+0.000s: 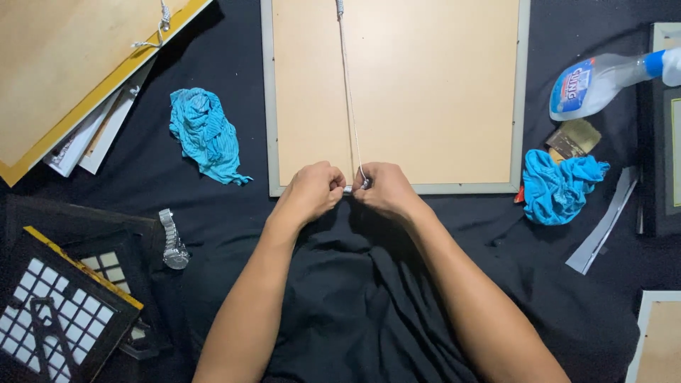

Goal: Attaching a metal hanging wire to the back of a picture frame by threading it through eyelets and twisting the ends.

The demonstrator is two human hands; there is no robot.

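We are fastening the thin white hanging cord (349,92) at the near edge of the grey-framed tan backing board (440,85); left hand (312,190) and right hand (383,188) both pinch it closed; tightening needs steady tension

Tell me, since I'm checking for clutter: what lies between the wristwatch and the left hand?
Head view: only bare black cloth lies between the wristwatch and the left hand.

Left hand (312,190) and right hand (383,188) together on white cord (348,99) at frame (397,189) edge
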